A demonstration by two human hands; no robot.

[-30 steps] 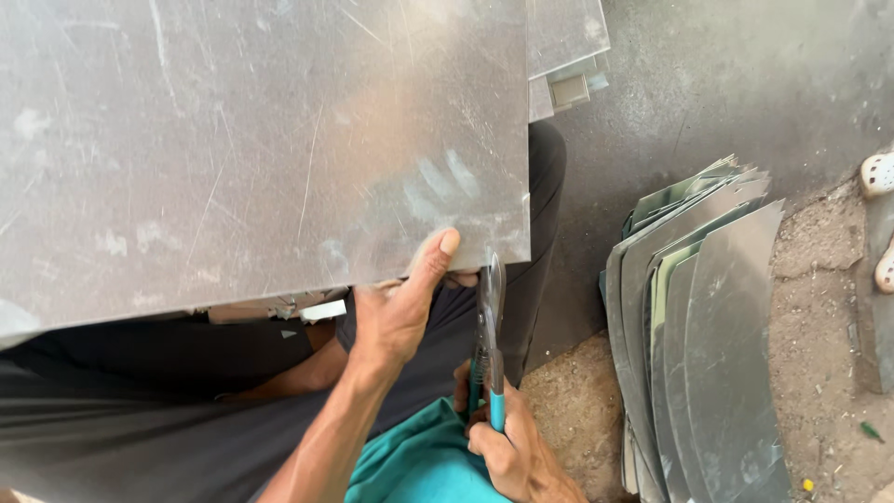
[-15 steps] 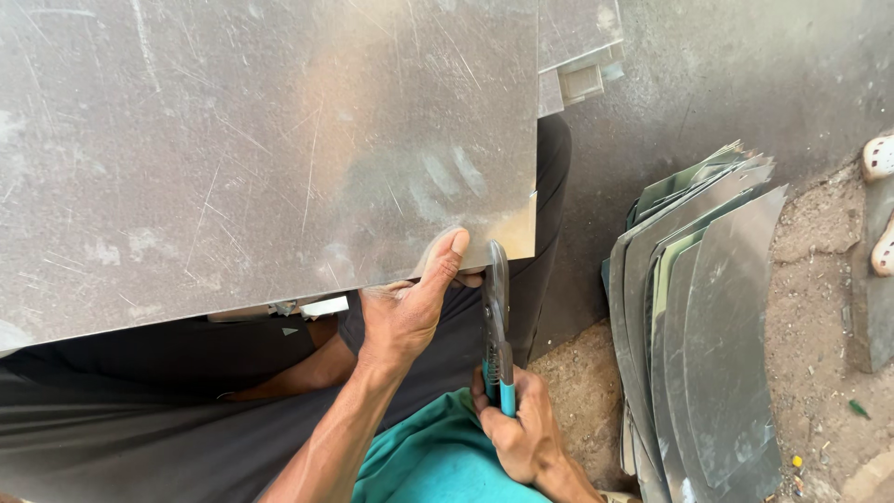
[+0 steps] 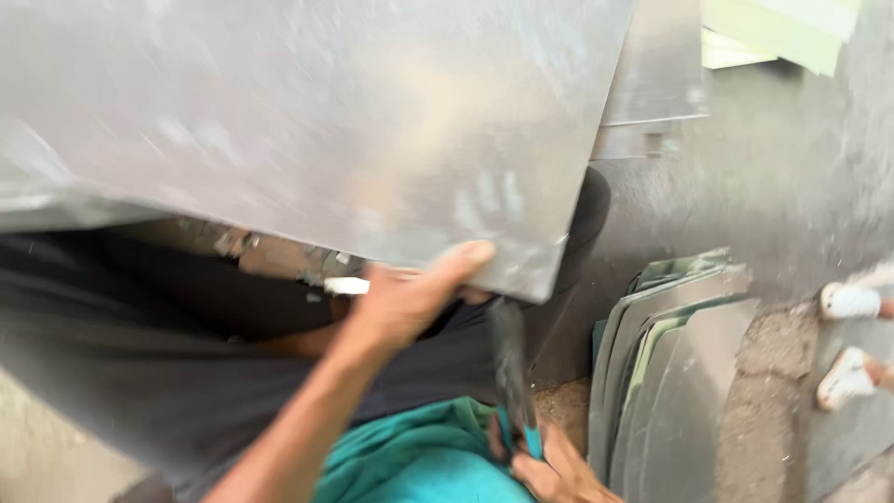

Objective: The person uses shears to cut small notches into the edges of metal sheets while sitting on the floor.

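Note:
A large grey metal sheet (image 3: 307,121) fills the upper part of the view, scratched and smudged. My left hand (image 3: 410,298) grips its near edge, thumb on top of the sheet. Below it, my right hand (image 3: 549,470) holds metal shears (image 3: 510,373) by their teal handles, the dark blades pointing up toward the sheet's lower right corner. The picture is blurred by motion, so whether the blades touch the sheet cannot be told. My dark trousers (image 3: 186,363) and a teal cloth (image 3: 410,461) lie under the hands.
A stack of cut, curved metal pieces (image 3: 670,373) leans on the ground at the right. Another person's feet in white shoes (image 3: 847,340) stand at the far right. More sheet metal (image 3: 652,74) lies beyond the big sheet on the concrete floor.
The view has shifted and blurred. The sheet sits lower and further right in the picture, and my left hand has stayed clamped on its edge while the shears remain below the corner.

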